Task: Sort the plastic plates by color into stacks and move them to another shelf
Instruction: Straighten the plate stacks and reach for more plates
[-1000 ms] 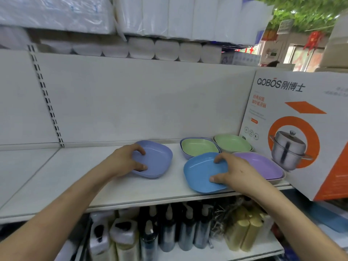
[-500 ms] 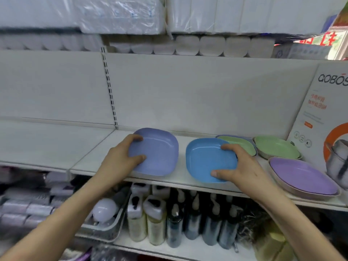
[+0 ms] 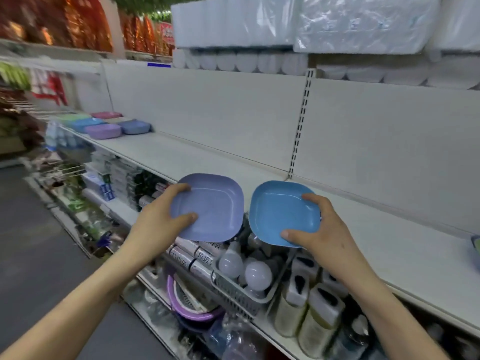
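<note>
My left hand [image 3: 161, 220] grips a periwinkle square plate [image 3: 215, 211] by its left edge, thumb on the inside. A bright blue square plate [image 3: 280, 210] is held in my right hand [image 3: 322, 229] by its right edge. Both plates are lifted clear of the white shelf [image 3: 389, 242] and hover over its front edge, side by side. Far down the shelf at the left stand sorted plate stacks: purple [image 3: 103, 131], periwinkle [image 3: 135, 126], blue [image 3: 87, 123], green [image 3: 74, 117] and pink [image 3: 106, 115]. Another plate's edge [image 3: 475, 245] shows at the far right.
Below the shelf sit a basket of light bulbs [image 3: 249, 274], white bottles [image 3: 311, 307] and a purple basin [image 3: 192, 305]. Wrapped paper rolls [image 3: 259, 61] fill the shelf above. The grey aisle floor [image 3: 31, 242] lies at the left.
Both hands have lifted their plates off the shelf and carried them left along it. The view has swung left, so the green and purple plates and the cookware box are out of sight.
</note>
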The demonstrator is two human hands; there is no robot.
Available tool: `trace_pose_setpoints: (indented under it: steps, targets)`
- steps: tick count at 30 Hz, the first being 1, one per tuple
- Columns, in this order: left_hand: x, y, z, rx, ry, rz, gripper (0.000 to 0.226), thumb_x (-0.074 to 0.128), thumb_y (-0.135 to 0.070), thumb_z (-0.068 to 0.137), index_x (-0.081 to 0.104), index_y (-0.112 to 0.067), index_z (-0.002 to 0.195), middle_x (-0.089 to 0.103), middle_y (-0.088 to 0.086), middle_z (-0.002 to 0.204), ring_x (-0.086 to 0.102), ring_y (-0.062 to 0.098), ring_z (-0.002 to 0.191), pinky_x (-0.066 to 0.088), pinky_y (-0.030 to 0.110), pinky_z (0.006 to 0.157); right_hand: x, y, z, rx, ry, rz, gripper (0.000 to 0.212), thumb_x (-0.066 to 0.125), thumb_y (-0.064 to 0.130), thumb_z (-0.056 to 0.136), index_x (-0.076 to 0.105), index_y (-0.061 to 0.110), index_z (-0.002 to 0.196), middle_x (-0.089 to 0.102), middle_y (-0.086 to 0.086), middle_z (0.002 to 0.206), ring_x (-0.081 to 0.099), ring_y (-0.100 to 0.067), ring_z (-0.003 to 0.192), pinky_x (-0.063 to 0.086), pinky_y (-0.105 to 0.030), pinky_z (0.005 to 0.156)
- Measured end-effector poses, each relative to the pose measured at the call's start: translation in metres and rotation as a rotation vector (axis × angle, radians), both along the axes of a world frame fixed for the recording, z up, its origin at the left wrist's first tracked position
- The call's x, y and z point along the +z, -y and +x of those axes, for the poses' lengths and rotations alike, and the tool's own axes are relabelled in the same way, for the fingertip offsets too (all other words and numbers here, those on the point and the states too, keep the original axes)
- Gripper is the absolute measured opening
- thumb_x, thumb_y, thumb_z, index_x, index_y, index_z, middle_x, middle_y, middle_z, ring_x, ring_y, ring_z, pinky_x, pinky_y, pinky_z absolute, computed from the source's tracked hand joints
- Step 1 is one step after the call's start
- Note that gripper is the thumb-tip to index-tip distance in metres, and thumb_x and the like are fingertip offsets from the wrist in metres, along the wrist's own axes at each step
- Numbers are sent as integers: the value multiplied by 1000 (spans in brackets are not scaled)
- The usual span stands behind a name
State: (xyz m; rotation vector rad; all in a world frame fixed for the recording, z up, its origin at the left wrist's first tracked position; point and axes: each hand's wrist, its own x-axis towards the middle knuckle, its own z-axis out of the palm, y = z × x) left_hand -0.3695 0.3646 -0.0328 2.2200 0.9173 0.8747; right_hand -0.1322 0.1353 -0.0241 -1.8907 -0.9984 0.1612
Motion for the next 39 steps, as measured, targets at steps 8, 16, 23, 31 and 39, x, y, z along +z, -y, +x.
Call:
trace_pose_setpoints:
  steps: [8, 16, 23, 31, 39]
  targets:
    - [-9, -142, -130, 215, 45, -65, 52, 71, -35, 94, 45, -51, 137, 51, -9, 128, 60, 19, 93, 53, 42, 72, 0, -197, -92, 189, 10, 14, 78, 88, 35, 71, 40, 50, 132, 49, 29, 120, 55, -6, 109, 52, -33, 82]
    - [-10, -261, -258, 373, 68, -43, 53, 72, -33, 94, 47, -47, 139, 47, -17, 133, 52, 14, 109, 46, 35, 78, -10, -370, -195, 384, -10, 13, 80, 87, 32, 74, 42, 43, 138, 50, 17, 133, 51, -11, 118, 43, -33, 92]
    - [-21, -356, -326, 520, 117, -88, 51, 73, -31, 92, 51, -50, 134, 53, -18, 137, 56, 11, 111, 49, 28, 77, -14, -506, -246, 499, -14, 3, 81, 88, 33, 71, 43, 43, 138, 49, 21, 134, 50, -4, 118, 45, -34, 95]
    - [-21, -471, -380, 692, 102, -69, 51, 74, -30, 92, 51, -50, 132, 52, -18, 134, 55, 11, 110, 47, 32, 79, -25, -673, -291, 663, -15, 19, 82, 87, 33, 72, 41, 45, 140, 46, 22, 139, 43, -5, 125, 40, -33, 98]
    - [1, -573, -431, 837, 86, -9, 50, 73, -32, 92, 50, -48, 134, 50, -23, 133, 52, 13, 115, 44, 39, 85, -7, -826, -344, 815, -17, 4, 83, 85, 36, 75, 38, 46, 143, 42, 25, 142, 41, -4, 126, 37, -34, 92]
